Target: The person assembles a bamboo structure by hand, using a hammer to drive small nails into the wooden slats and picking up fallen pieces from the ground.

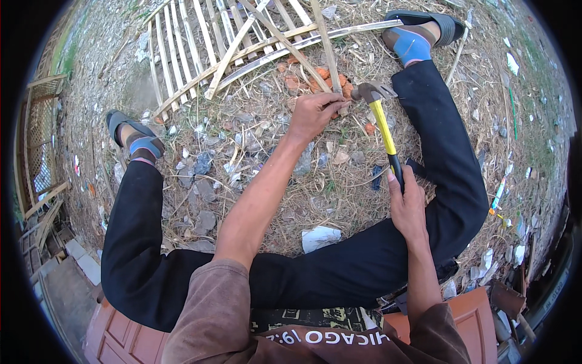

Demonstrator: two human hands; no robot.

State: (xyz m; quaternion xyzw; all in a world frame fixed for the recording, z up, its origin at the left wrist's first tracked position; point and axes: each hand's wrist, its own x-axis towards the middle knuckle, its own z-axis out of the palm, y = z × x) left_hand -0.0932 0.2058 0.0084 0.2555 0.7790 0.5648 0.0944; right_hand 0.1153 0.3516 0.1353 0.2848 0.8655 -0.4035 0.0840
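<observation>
My right hand (408,207) is wrapped round the black grip of a claw hammer (382,124) with a yellow shaft. The hammer's steel head hangs just right of my left fingertips, claw pointing right. My left hand (315,115) is closed in a pinch at the near end of an upright wooden slat (328,53); whatever lies between the fingertips is too small to make out. That slat crosses a lattice of thin pale wooden strips (193,43), which fans out beyond my hands. Broken orange brick pieces (295,84) lie under the slat's near end.
My legs in black trousers (130,227) spread to both sides, the right knee beside the hammer. Dry grass, stones and litter cover the ground, with a white scrap (320,238) near my lap. A reddish-brown panelled board (467,321) lies beneath me. Woven panels (42,139) stand far left.
</observation>
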